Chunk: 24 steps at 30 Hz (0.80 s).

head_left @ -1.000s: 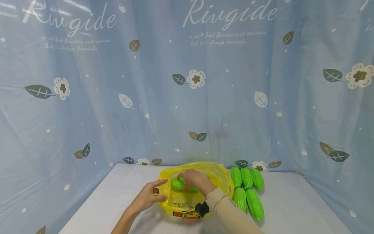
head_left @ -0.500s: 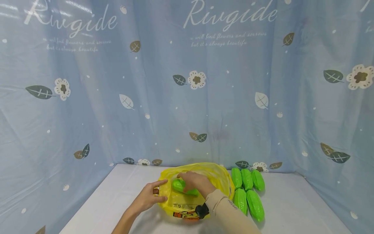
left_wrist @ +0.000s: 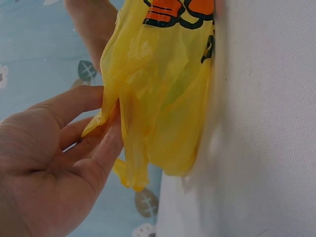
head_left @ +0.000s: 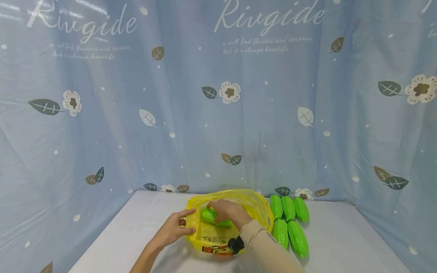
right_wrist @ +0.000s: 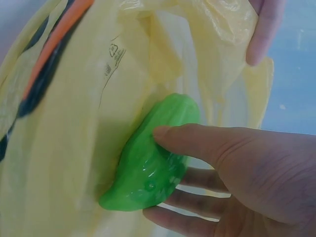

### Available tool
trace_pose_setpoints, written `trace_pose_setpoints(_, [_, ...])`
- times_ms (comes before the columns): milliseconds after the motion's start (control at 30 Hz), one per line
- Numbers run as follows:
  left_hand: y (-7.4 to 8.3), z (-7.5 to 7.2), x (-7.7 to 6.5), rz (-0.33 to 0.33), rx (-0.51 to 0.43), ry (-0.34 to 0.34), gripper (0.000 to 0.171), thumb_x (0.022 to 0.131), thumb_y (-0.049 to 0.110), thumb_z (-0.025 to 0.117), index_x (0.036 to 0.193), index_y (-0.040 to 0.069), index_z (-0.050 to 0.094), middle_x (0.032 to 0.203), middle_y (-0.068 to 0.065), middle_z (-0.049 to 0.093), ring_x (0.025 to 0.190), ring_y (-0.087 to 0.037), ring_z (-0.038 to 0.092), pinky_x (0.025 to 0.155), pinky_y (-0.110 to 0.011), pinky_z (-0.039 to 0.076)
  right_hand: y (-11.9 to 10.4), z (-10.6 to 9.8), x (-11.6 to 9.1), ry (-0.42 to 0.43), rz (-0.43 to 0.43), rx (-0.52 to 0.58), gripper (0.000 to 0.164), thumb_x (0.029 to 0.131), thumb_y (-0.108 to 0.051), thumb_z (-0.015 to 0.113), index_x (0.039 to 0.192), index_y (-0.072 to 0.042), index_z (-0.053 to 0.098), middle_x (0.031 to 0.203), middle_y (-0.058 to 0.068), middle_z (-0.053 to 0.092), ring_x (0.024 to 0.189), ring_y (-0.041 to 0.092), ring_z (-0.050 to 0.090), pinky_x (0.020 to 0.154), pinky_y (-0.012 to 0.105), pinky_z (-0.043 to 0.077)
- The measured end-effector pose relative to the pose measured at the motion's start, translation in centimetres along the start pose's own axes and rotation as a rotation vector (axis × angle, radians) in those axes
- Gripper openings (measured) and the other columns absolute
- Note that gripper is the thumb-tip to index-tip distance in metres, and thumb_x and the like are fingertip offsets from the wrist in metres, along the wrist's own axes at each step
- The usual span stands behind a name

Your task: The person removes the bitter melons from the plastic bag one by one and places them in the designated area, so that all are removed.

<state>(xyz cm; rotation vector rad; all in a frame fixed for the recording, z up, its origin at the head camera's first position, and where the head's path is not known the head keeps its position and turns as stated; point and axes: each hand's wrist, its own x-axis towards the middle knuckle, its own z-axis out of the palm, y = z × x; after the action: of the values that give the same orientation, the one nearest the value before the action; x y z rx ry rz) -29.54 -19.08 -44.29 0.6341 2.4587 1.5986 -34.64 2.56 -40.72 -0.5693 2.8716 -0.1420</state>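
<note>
A yellow plastic bag lies on the white table with its mouth spread open. My left hand holds the bag's left edge; in the left wrist view, that hand has the thin plastic and a handle strap between thumb and fingers. Inside the bag, my right hand grips a bumpy green bitter melon, seemingly a plastic model. The right wrist view shows this bitter melon with the right thumb laid across its top and the fingers beneath its side.
Several more green bitter melons lie in two rows just right of the bag. A blue curtain printed with leaves and flowers encloses the table at the back and sides.
In the bag, the bitter melon under my right hand has tilted slightly, its right end showing lower. Both hands stay almost where they were.
</note>
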Motion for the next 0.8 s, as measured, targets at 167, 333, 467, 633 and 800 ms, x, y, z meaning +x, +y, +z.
trace_pose_setpoints(167, [-0.1,0.0,0.1,0.005,-0.007,0.001,0.069,0.085,0.011,0.075,0.145,-0.003,0.044,0.145,-0.031,0.044,0.095,-0.021,0.067,0.071,-0.024,0.055,0.1,0.0,0.0,0.003,-0.006,-0.013,0.054,0.086,-0.026,0.076,0.134,-0.031,0.055,0.135,-0.003,0.059,0.127,0.020,0.053,0.102,0.040,0.049])
trace_pose_setpoints(333, [-0.3,0.0,0.1,0.013,-0.005,-0.006,0.069,0.085,0.011,0.074,0.145,-0.005,0.042,0.145,-0.032,0.044,0.091,-0.020,0.066,0.069,-0.023,0.054,0.1,-0.1,-0.3,0.005,-0.039,-0.028,0.053,0.086,-0.026,0.076,0.135,-0.029,0.055,0.132,-0.004,0.061,0.122,0.019,0.057,0.099,0.039,0.050])
trace_pose_setpoints(467, [-0.5,0.0,0.1,0.013,-0.011,-0.009,0.069,0.086,0.011,0.073,0.145,-0.006,0.042,0.145,-0.032,0.044,0.091,-0.020,0.066,0.069,-0.023,0.054,0.1,-0.2,-0.7,0.008,-0.044,-0.042,0.054,0.086,-0.027,0.076,0.135,-0.028,0.055,0.131,-0.005,0.061,0.120,0.019,0.058,0.098,0.039,0.051])
trace_pose_setpoints(633, [-0.4,0.0,0.2,0.017,-0.009,-0.005,0.070,0.085,0.011,0.074,0.145,-0.006,0.042,0.143,-0.032,0.045,0.093,-0.021,0.067,0.070,-0.023,0.055,0.3,-0.4,-0.9,0.012,-0.042,-0.051,0.054,0.086,-0.028,0.076,0.136,-0.029,0.054,0.131,-0.004,0.061,0.121,0.020,0.056,0.100,0.041,0.050])
trace_pose_setpoints(800, [-0.5,0.0,0.2,0.018,-0.018,-0.008,0.070,0.086,0.010,0.074,0.145,-0.007,0.041,0.145,-0.033,0.043,0.096,-0.022,0.068,0.071,-0.023,0.056,0.6,-0.7,-1.2,0.013,-0.061,-0.045,0.055,0.087,-0.028,0.075,0.137,-0.028,0.053,0.132,-0.004,0.061,0.123,0.021,0.055,0.101,0.041,0.049])
